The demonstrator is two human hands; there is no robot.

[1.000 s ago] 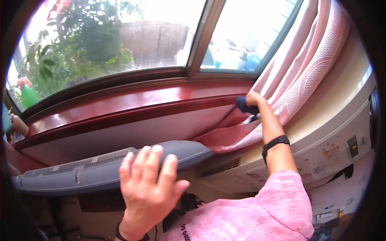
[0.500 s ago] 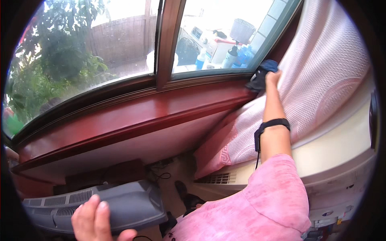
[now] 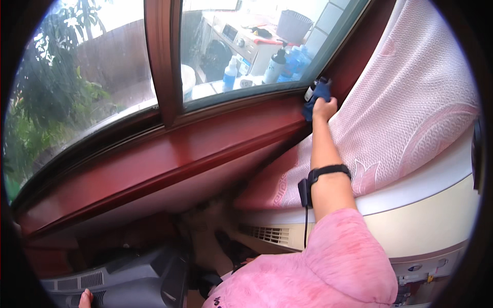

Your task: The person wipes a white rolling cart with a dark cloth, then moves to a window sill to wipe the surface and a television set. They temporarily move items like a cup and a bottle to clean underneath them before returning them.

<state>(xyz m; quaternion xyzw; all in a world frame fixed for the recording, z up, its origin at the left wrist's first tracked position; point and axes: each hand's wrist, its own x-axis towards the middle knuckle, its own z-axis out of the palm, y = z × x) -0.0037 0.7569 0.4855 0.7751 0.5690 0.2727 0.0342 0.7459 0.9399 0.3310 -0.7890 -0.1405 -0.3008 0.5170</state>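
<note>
My right hand (image 3: 324,109) reaches forward to the right end of the red-brown window sill (image 3: 221,128). Its fingers are closed round a bunched dark blue cloth (image 3: 322,91), which is pressed into the corner by the window frame. A small white and black object (image 3: 309,92) shows beside the cloth; its kind is unclear. At the lower left, only fingertips of my left hand (image 3: 86,299) are in view, stretched out over the back of a dark grey vented casing (image 3: 138,274), like that of an old television. The rest of that hand is out of the picture.
A pink and white patterned cloth cover (image 3: 400,108) drapes over a tall cream appliance (image 3: 411,226) right beside my arm. Behind the glass stand bottles (image 3: 230,74), a grey basket (image 3: 294,26) and a washing machine (image 3: 233,38). A black strap with a cable (image 3: 328,174) circles my right forearm.
My view has turned to the right. My right hand with the cloth has shifted a little along the sill's corner. My left hand has mostly slipped out of the picture at the lower left.
</note>
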